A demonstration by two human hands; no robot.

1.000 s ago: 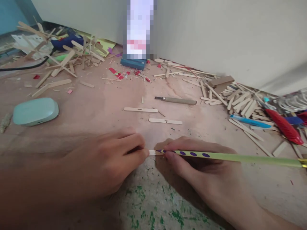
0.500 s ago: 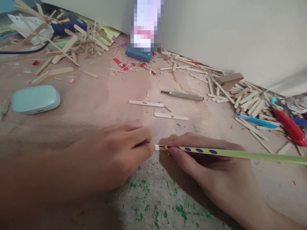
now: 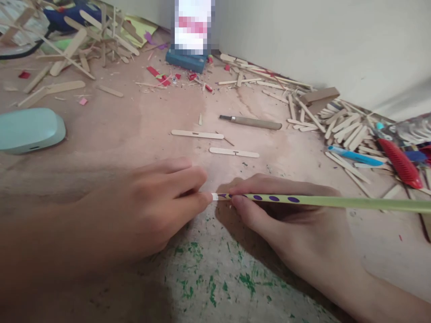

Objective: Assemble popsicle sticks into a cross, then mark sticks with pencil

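My right hand is closed around a yellow-green pencil with dark purple ovals on its side. The pencil lies nearly level, its tip pointing left towards my other hand. With thumb and fingers pinched, my left hand holds what looks like a small craft stick. Only a short pale end of it shows by the pencil tip; the fingers hide the remainder. Just beyond my hands lie a craft stick with a slit and another with a small notch.
A wood-handled carving chisel lies past the sticks. Craft sticks are heaped at right, near a blue pen and a red-handled tool. At left are a mint case and tangled sticks. A pixelated screen stands behind.
The view has shifted slightly, so the tabletop things appear higher and farther left. Both hands keep their grips, with the pencil tip still beside the left fingertips.
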